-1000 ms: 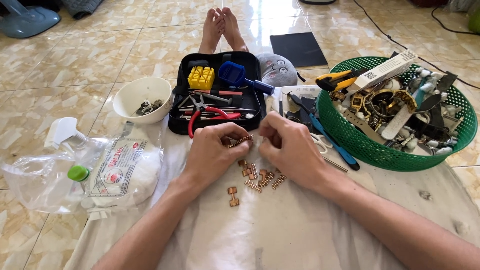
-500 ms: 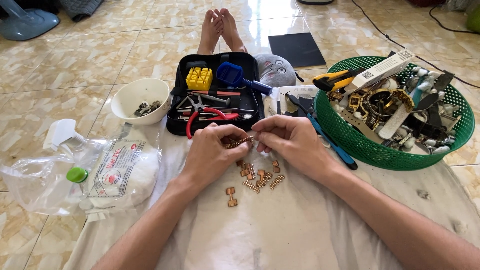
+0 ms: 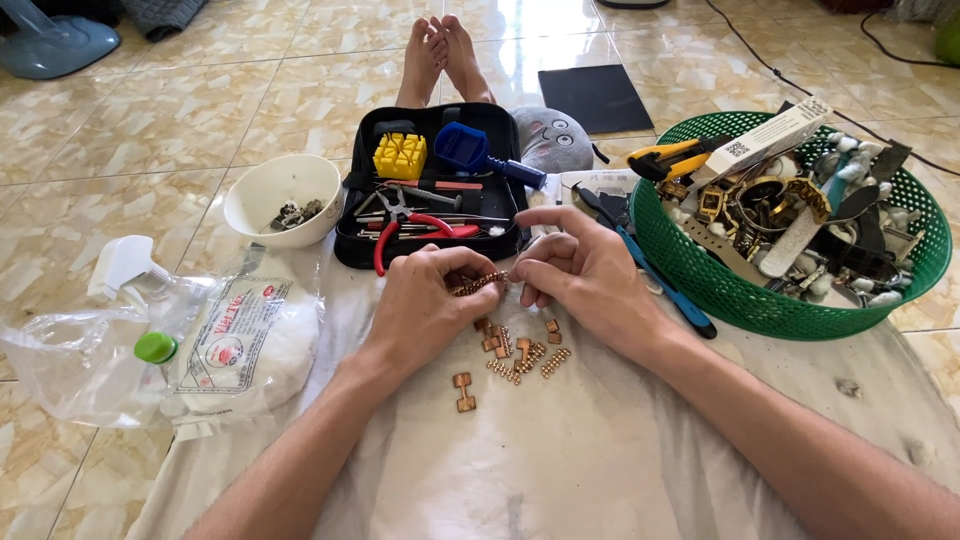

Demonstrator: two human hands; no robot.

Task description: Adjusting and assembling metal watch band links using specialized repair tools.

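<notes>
Bare cloth [image 3: 600,450] lies open below; tool case [image 3: 352,240] and basket [image 3: 700,285] crowd above.

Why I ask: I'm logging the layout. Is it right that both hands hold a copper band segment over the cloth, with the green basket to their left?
No. The basket sits to their right, as the head view shows. The left hand and right hand do hold the band segment over the cloth.

Light: bright daylight, even
Glare: glossy beige floor tiles [image 3: 200,90], upper centre of frame
Shadows: soft
Focus: sharp throughout

A pale cloth [image 3: 600,470] on tiled floor [image 3: 150,130] carries copper links [image 3: 515,350], perhaps watch-band pieces.
</notes>
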